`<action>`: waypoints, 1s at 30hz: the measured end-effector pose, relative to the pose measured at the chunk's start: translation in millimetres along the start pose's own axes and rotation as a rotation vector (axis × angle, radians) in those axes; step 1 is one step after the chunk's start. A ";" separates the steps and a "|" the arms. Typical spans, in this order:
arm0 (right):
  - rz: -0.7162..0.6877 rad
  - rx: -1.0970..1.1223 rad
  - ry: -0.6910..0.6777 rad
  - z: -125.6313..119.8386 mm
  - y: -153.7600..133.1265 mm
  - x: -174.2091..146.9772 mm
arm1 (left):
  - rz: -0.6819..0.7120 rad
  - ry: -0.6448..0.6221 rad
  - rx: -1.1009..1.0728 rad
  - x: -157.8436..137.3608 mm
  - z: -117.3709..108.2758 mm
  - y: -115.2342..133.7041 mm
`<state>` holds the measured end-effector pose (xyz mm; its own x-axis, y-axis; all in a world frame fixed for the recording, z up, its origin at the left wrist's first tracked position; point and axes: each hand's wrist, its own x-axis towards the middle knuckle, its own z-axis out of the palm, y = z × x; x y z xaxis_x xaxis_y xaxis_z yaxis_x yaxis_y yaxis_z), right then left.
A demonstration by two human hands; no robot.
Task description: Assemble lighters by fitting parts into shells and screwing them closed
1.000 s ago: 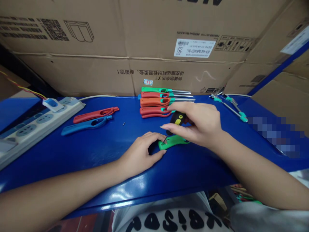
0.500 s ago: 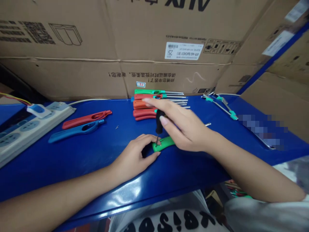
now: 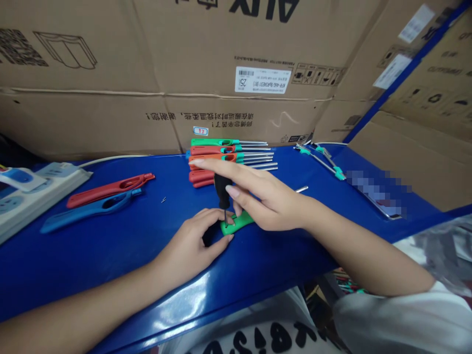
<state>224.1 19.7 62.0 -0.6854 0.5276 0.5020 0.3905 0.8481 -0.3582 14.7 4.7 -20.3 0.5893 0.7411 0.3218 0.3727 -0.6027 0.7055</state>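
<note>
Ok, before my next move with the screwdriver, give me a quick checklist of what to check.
1. Green lighter steadied: ok, the left hand has its end between thumb and fingers.
2. Screwdriver in hand: ok, the right hand holds it by the handle.
3. Screwdriver straight: ok, it looks nearly upright in this view.
4. Tip seated in a screw: cannot tell; it meets the lighter near its end, but the detail is too small.
5. Left index finger clear of the tip: not ok, it sits right beside it.
6. Loose metal pieces away from both hands: ok.
</note>
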 end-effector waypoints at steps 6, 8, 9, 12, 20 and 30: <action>-0.106 -0.117 0.280 4.3 8.4 -3.0 | 0.008 0.006 0.029 -2.0 -0.6 -1.3; -0.166 -0.239 0.297 3.8 8.1 -4.4 | 0.018 0.008 0.026 -1.9 -0.4 -1.8; -0.181 -0.249 0.261 2.9 6.4 -4.6 | 0.018 0.009 0.022 -1.7 -0.3 -1.8; -0.171 -0.082 0.110 0.2 -0.9 -2.9 | 0.000 -0.012 0.002 -0.8 -0.1 -1.3; -0.361 -0.455 0.356 1.9 13.6 -6.9 | 0.030 0.006 0.017 -1.1 -0.2 -2.0; -0.248 -0.159 0.333 6.2 7.4 -4.2 | 0.004 -0.009 -0.011 -1.5 0.5 -1.5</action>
<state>226.0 23.4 52.3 -0.5449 0.2719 0.7932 0.3469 0.9343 -0.0819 13.6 4.4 -22.2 0.5972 0.7358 0.3192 0.3623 -0.6025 0.7112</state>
